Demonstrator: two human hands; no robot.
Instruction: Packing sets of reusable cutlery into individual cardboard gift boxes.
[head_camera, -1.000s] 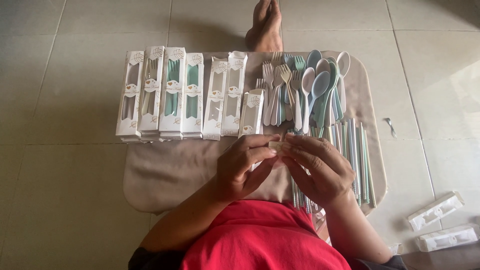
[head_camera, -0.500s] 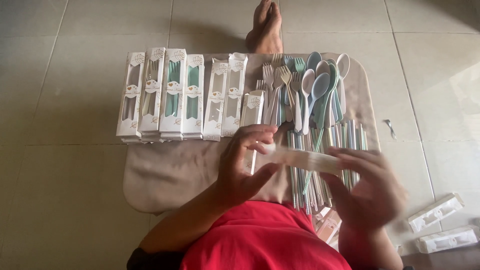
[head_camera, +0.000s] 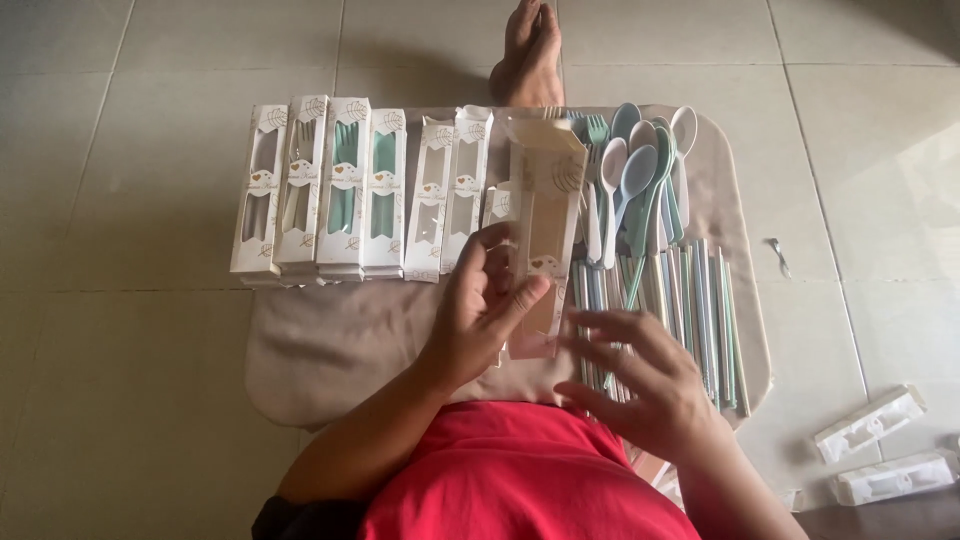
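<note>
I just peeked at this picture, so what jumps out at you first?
First, the left hand in the middle, holding a tall white box upright, with the right hand open just beside it. Behind it, a row of white boxes lies on a beige board, some showing green cutlery. To the right sits a heap of pastel spoons.

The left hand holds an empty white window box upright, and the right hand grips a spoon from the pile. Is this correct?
Not fully. In the head view the left hand does hold the empty white window box upright, but the right hand grips nothing: it hovers open, fingers spread, above the long thin sticks. The spoons lie untouched farther away.
</note>
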